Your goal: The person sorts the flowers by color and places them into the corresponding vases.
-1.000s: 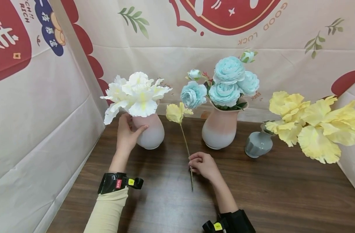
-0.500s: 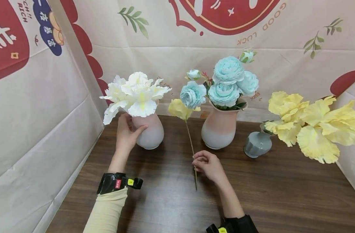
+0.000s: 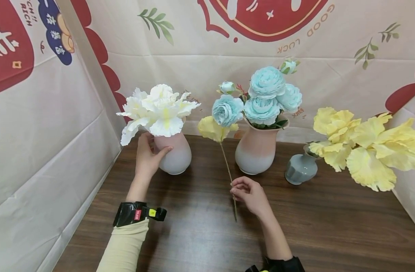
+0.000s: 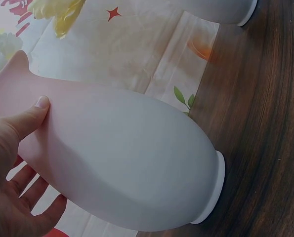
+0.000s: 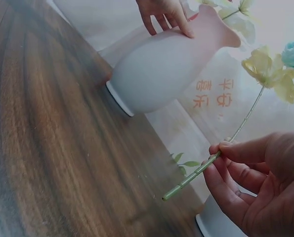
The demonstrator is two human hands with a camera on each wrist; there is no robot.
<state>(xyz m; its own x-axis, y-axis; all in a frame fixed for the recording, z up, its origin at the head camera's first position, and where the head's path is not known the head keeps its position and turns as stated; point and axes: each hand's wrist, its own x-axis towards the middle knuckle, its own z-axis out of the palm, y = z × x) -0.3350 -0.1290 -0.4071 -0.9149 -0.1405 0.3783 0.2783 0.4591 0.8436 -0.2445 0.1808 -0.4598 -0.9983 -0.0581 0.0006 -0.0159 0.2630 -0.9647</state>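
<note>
In the head view, my left hand (image 3: 147,155) holds the neck of a pink-and-white vase (image 3: 177,156), thumb in front and fingers behind. White artificial flowers (image 3: 164,113) fill that vase. The left wrist view shows the thumb pressed to the pink part of the vase (image 4: 137,153), whose base touches the table. My right hand (image 3: 251,195) pinches the stem of a single yellow artificial flower (image 3: 212,129) between thumb and fingertips. Its stem tilts, the bloom up and left of the hand, just below a blue flower. In the right wrist view the lower stem (image 5: 191,178) sticks out past the fingers.
A second pink-and-white vase (image 3: 256,153) with blue flowers (image 3: 267,83) stands at the back middle. Right of it, a small grey vase (image 3: 301,170) carries large yellow flowers (image 3: 372,151) leaning right. Printed cloth (image 3: 207,71) hangs behind and at the sides of the wooden table (image 3: 330,226).
My right hand has moved slightly right with the yellow flower, so the bloom now sits closer to the blue flowers. The left hand and its vase stay in place.
</note>
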